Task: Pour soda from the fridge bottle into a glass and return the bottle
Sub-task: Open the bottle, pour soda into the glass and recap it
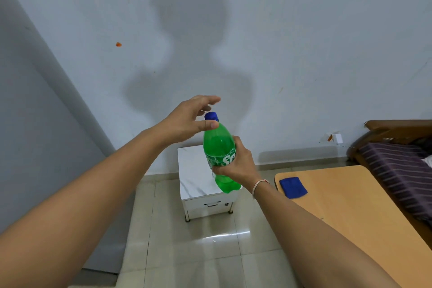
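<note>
Right hand clamps the near-upright bottle at mid-body; left hand, grip apart, hovers beside the cap on top.

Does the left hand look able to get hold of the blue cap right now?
Probably yes: the left hand is spread open just beside the blue cap, nothing lies between them, and the right hand holds the green bottle.
</note>
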